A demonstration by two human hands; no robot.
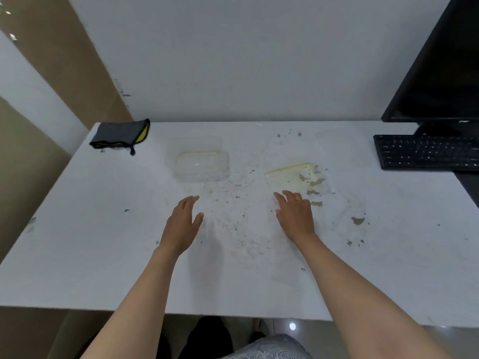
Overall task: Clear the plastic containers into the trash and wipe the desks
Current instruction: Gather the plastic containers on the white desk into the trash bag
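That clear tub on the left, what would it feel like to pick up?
Probably very light: the tub is thin, see-through plastic and looks nearly empty. Its walls may flex under a squeeze. The yellowish film inside hints at grease, so it might be slippery. Both hands, left and right, hover open, short of it.

White desk (103, 255) carries two clear containers (201, 163) (295, 172), folded cloth (120, 134), keyboard (427, 151), perhaps crumbs (241, 203).

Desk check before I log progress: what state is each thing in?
Left container: on desk, untouched.
Right container: on desk, soiled.
Cloth: folded, unused, far left corner.
Desk: crumbs, stains, unwiped.
Left hand: open, empty.
Right hand: open, at right container's near edge.
Monitor: dark.
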